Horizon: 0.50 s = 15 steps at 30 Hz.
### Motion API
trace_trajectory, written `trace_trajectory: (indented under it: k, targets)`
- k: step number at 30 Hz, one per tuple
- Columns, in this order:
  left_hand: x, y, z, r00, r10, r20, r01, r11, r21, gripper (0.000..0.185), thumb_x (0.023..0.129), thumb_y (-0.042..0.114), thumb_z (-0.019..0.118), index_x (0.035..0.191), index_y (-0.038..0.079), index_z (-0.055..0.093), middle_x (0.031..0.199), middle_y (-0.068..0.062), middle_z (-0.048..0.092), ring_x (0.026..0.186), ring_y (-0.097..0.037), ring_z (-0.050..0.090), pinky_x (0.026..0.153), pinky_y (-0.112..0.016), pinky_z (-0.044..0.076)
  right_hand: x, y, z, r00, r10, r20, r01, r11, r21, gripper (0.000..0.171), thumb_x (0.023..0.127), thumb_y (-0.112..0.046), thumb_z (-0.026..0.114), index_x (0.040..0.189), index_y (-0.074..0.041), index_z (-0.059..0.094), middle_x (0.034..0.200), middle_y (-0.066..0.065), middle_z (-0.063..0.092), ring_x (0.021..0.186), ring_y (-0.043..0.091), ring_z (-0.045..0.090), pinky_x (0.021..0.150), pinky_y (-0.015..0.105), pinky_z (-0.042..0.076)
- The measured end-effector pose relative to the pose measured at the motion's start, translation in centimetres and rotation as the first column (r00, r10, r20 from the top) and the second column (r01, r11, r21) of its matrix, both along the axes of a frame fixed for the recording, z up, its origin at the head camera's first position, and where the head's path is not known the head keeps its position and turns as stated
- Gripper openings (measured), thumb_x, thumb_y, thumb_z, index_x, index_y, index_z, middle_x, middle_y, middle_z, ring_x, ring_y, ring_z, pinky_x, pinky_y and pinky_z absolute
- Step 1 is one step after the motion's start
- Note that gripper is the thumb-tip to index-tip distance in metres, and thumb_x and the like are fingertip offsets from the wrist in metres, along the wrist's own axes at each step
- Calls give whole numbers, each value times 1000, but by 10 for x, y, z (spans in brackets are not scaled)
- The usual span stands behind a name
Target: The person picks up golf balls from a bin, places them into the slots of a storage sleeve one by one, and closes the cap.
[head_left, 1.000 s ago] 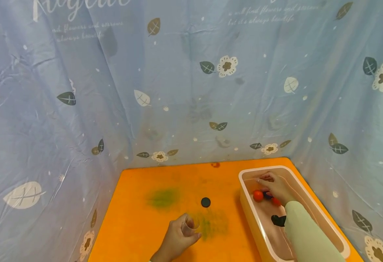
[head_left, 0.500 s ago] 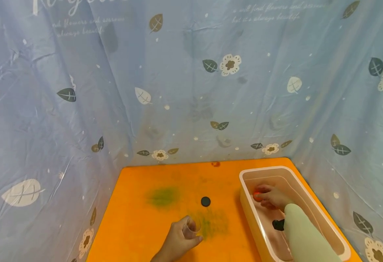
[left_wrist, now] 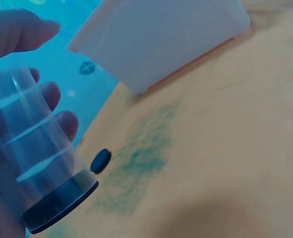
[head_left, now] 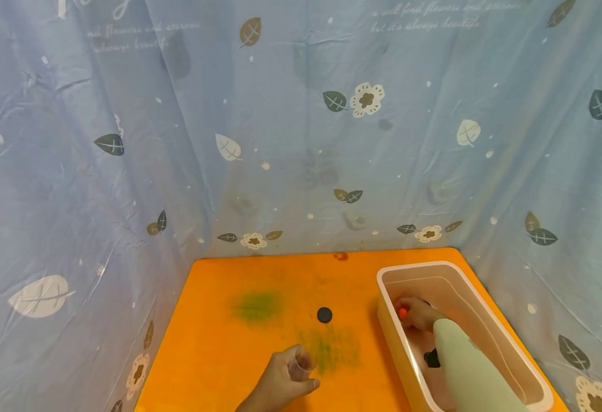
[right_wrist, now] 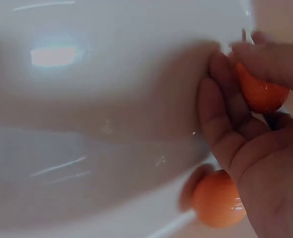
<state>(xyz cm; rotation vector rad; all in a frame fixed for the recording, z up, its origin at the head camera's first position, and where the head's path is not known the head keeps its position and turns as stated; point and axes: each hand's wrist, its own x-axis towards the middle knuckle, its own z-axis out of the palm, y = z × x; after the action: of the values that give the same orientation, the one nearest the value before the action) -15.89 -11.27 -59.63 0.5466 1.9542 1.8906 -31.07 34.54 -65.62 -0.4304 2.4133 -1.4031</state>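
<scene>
My left hand (head_left: 278, 379) holds a clear plastic tube (left_wrist: 35, 134) above the table, its fingers curled round the side. A black cap (left_wrist: 62, 204) closes one end of the tube. Inside the pink bin (head_left: 401, 349), my right hand (head_left: 419, 315) pinches a small round red-orange fruit with a thin stem (right_wrist: 263, 91) between thumb and fingers, close to the bin's left wall. Below that hand, in the right wrist view, lies a second round orange piece (right_wrist: 217, 199). A black piece (head_left: 431, 359) lies farther toward the near end of the bin, partly hidden by the sleeve.
On the orange table (head_left: 218, 343), a black disc (head_left: 324, 315) lies between the left hand and the bin. Green smudges (head_left: 257, 306) mark the tabletop. A blue patterned curtain (head_left: 290, 143) surrounds the table at the back and both sides.
My right hand has gone from hovering over the pieces in the bin to pinching the red-orange fruit, moving down and slightly left. The left hand stays almost still with the tube.
</scene>
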Motion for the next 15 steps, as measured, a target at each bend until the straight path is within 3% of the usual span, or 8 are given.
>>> trace_trajectory:
  k: [3, 6, 9, 15]
  targets:
    - [0, -1, -1, 1000, -6, 20, 7, 1000, -7, 29, 99, 12, 83, 110, -6, 65, 101, -9, 69, 89, -23, 75, 78, -32, 61, 7, -8, 11, 997, -49, 67, 51, 998, -30, 31, 75, 12, 66, 96, -10, 69, 80, 2, 59, 72, 21, 56, 64, 29, 47]
    - [0, -2, -1, 1000, -13, 20, 13, 1000, -14, 30, 99, 12, 83, 111, -7, 64, 96, -8, 70, 85, -21, 75, 73, -29, 60, 15, -17, 32, 990, -66, 125, 73, 996, -55, 28, 76, 15, 63, 98, -2, 65, 82, 8, 57, 75, 25, 54, 65, 30, 45]
    - [1, -2, -1, 1000, -17, -2, 17, 1000, -24, 28, 99, 12, 83, 110, -5, 65, 90, -5, 71, 80, -19, 74, 70, -28, 59, 19, -21, 52, 993, -43, 110, 48, 998, -49, 23, 81, 14, 63, 101, 3, 61, 83, 11, 54, 71, 24, 50, 63, 30, 41]
    - [1, 2, 0, 999, -30, -23, 29, 999, -30, 24, 99, 13, 83, 110, 0, 67, 87, -1, 71, 76, -15, 72, 69, -27, 58, 15, -22, 71, 1000, -1, 30, 1, 1000, 2, 15, 93, 1, 67, 106, -3, 60, 90, 6, 57, 60, 16, 48, 58, 28, 43]
